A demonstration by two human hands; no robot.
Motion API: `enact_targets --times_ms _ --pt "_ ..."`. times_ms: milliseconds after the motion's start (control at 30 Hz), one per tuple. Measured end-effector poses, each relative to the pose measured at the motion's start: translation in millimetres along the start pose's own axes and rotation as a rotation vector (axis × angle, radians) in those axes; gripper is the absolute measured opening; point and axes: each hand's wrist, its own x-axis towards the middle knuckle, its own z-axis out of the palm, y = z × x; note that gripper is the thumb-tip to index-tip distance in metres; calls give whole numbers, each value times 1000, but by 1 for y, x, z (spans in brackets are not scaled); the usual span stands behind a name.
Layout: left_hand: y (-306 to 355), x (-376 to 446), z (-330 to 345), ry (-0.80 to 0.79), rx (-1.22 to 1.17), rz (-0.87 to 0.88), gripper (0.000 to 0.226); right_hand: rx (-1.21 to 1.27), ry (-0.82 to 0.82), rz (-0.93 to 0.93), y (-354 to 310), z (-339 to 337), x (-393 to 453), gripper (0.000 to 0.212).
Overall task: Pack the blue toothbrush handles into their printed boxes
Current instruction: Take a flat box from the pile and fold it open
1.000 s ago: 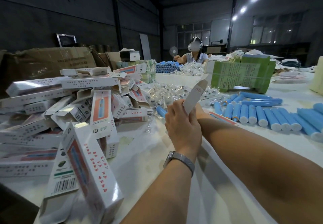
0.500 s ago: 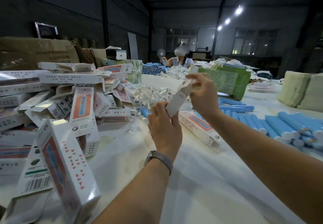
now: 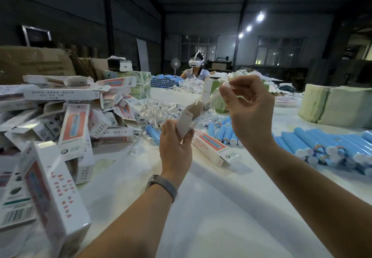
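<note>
Two hands are up in front of me over the white table. My left hand grips a printed box by its lower end, fingers and thumb curled round it, the box tilting up and to the right with its end flap open. My right hand is raised just right of the box mouth; thumb and forefinger pinch a clear plastic sachet, the other fingers loosely curled. The sachet's lower end reaches the open flap — whether it touches the card I cannot tell, and what it holds is too blurred to read.

One more printed box, a closed one, lies flat on the table just beyond my left hand. To the left a loose heap of boxes runs from near to far, too many and too tumbled to count; one upright box stands nearest me.

The blue toothbrush handles lie in rows on the right side of the table, a second small cluster behind my right wrist, and one single handle left of my left hand — none is in either hand. I cannot count the rows. Clear sachets are piled beyond the hands. A person in a white headset sits at the far end.
</note>
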Motion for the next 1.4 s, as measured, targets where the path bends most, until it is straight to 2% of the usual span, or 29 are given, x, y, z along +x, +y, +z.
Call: enact_targets --times_ms 133,300,433,500,567,667,767,833,900,1000,1067,1133,1233,1400 --pt "-1 -1 3 -23 -1 18 38 -47 -31 -44 6 1 -2 13" --pt "-1 -3 2 -31 -22 35 38 -430 -230 -276 33 3 -21 13" --pt "0 -4 3 -31 -18 52 40 -573 -324 -293 43 2 -25 21" --pt "0 -4 3 -33 -19 79 46 -655 -442 -213 43 2 -26 36" --pt "0 -5 3 -44 -23 109 50 -678 -625 -30 39 0 -23 48" --pt "-2 -6 4 -81 -24 132 50 -701 -778 120 34 -4 -17 42" --pt "-4 -6 5 -104 -22 125 47 -692 -785 104 34 -7 -17 44" --pt "-5 -6 5 -115 -43 108 44 -640 -714 35 35 -7 -19 40" --pt "-4 -5 4 -128 -70 92 35 -480 -599 40 36 -6 -20 31" --pt "2 -5 6 -183 -170 23 31 -257 -518 117 35 -4 -24 23" --pt "7 -6 6 -256 -247 -22 30 -160 -470 157 34 -3 -25 26" --pt "10 -8 6 -312 -307 3 30 -80 -427 221 34 -4 -24 34" --pt "14 -11 2 -369 -408 58 43 -47 -397 257 34 -5 -24 42" --pt "19 -10 -2 -274 -388 125 46 -55 -376 226 34 -1 -29 40"
